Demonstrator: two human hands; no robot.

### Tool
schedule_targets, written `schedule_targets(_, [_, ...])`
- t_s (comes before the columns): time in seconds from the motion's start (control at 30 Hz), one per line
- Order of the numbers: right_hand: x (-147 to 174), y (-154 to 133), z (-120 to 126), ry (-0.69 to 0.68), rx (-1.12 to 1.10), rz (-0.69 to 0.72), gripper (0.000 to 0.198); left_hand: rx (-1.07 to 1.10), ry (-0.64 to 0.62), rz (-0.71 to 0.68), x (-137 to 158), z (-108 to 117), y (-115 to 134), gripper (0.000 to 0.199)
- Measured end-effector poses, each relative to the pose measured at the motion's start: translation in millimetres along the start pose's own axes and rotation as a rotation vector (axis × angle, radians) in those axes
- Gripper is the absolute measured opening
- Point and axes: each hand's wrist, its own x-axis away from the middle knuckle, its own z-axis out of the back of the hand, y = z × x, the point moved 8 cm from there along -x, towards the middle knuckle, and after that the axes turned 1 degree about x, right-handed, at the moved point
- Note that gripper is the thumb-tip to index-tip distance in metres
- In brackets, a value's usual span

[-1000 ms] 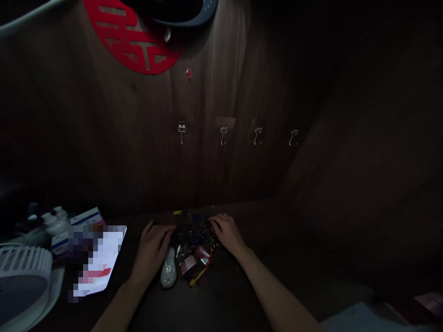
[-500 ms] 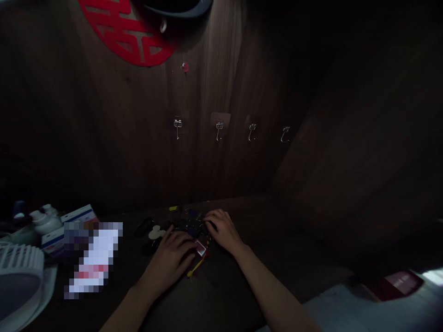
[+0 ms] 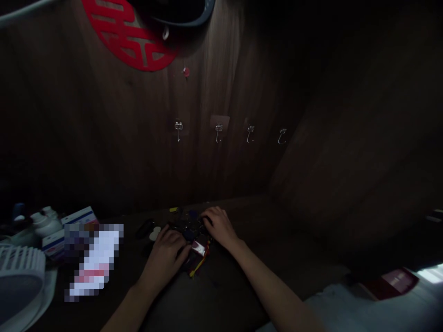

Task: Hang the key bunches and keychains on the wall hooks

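Dark tabletop [image 3: 207,306], bearing trinket pile [image 3: 189,234]. Left hand [image 3: 168,251], pile's left; right hand [image 3: 220,227], pile's right: fingers loosely bent, grip untellable. Step, apparently: sorting through pile; next calls for careful pinch.

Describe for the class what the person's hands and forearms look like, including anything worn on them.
The left hand and right hand wear no gloves. No sleeve or watch shows on either forearm. It is too dim to rule out rings.
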Motion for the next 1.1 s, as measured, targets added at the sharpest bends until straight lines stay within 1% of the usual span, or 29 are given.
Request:
schedule_targets(0.13, [-18,-9,-9,-0.06,0.072,-0.005,0.025,0.015,0.022,0.004,0,4,-2,0.02])
schedule_targets(0.23, [-33,-12,-21,-0.093,0.124,-0.029,0.028,0.02,0.082,0.022,1,9,-7,0.022])
schedule_targets(0.3, [-40,-13,-31,-0.111,0.154,-0.048,0.028,0.021,0.116,0.036,3,12,-12,0.023])
schedule_targets(0.4, [-48,-11,-42,-0.121,0.164,-0.086,0.022,0.024,0.148,0.064,5,14,-20,0.023])
schedule_targets(0.6, [-55,-10,-45,-0.093,0.097,-0.102,0.01,0.039,0.18,0.102,4,15,-22,0.024])
schedule_targets(0.7, [-55,-7,-43,-0.049,0.015,-0.137,0.006,0.058,0.188,0.118,3,15,-22,0.026])
schedule_targets(0.77, [-55,-2,-41,-0.014,-0.067,-0.17,0.008,0.077,0.206,0.134,4,15,-25,0.028])
schedule_targets(0.87, [-58,7,-33,0.057,-0.217,-0.227,0.01,0.091,0.262,0.16,7,18,-31,0.029])
schedule_targets(0.93, [-65,9,-22,0.124,-0.312,-0.249,0.011,0.093,0.287,0.176,8,18,-35,0.029])
schedule_targets(1.0, [-76,2,-3,0.201,-0.395,-0.25,0.014,0.099,0.288,0.187,8,16,-37,0.028])
schedule_targets(1.07, [-89,-13,20,0.287,-0.495,-0.23,0.018,0.11,0.283,0.19,7,15,-37,0.028])
schedule_targets(1.1, [-94,-21,35,0.389,-0.684,-0.203,0.018,0.115,0.283,0.192,6,14,-37,0.028])
